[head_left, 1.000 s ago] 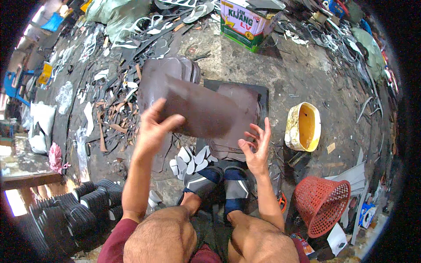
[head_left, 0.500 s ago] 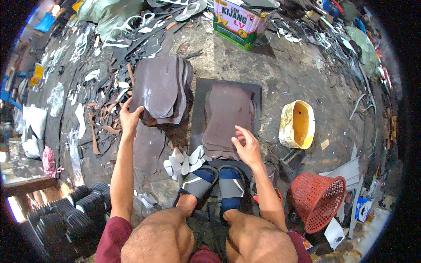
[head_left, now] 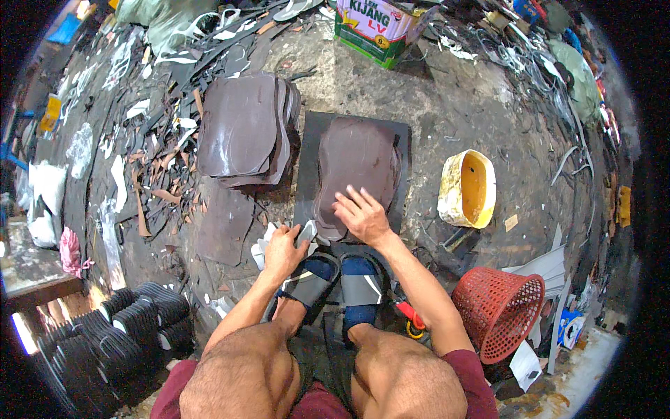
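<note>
My left hand is down at the small pile of pale grey-white tongue-shaped pieces by my left foot. Its thumb and fingers are bent round a pale piece at the pile's right side. The palm hides much of the pile. My right hand lies over the near part of a stack of dark brown sole-shaped sheets, fingers stretched out and slightly apart, holding nothing. That stack rests on a black board. A taller stack of brown sheets stands to its left.
Right of the board stand a yellow-white tub and a tipped red basket. Red-handled scissors lie by my right foot. A large tin stands far ahead. Scraps litter the left; black soles line the lower left.
My left hand has left the taller brown stack and come down right to the pale pieces. My right hand has moved left onto the near part of the sheets. The view has shifted slightly.
</note>
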The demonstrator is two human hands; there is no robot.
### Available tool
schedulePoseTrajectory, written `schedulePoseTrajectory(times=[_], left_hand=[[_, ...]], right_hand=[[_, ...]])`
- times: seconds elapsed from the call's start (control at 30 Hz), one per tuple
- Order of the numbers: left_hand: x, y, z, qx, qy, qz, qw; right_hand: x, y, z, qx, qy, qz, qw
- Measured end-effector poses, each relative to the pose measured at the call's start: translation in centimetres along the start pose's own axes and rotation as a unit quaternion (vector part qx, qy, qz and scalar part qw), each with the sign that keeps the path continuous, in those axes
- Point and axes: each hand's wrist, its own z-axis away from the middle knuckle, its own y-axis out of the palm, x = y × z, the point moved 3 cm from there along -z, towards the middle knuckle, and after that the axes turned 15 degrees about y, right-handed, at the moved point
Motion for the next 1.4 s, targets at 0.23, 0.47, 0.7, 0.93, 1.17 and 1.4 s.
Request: schedulePoseTrajectory(times=[0.23,0.47,0.7,0.93,1.17,1.4], left_hand=[[0.4,-0.9,-0.2,-0.034,-0.054,0.106,0.992],[-0.2,-0.9,-1.3,-0.159,-0.222,0.562,0.781],[-4.0,-2.3,0.0,-0.058,0.097,0.235,0.965],[-1.8,-2.8,-0.1,0.097,-0.057,0.418,0.901],[-3.0,0.8,-8.7,-0.002,-0.095,0.461,0.882],[-4.6,2.4,-8.6,-0.041,0.250,-0.053,0.966]], right_hand=[[-11.3,-20.2,-10.6,-0.385,0.311,-0.075,0.866],[1.5,-19.7,-8.5,-0.181,0.023,0.110,0.977],[9.5,-7.4,5.7,0.176,0.396,-0.444,0.784],[7.6,-7.7,6.6,0.135,0.208,-0.190,0.950],[-0.2,-12.6,1.2,-0.075,0.363,-0.161,0.915],[3.7,-16.6,-3.3,-0.083,0.123,-0.075,0.986]])
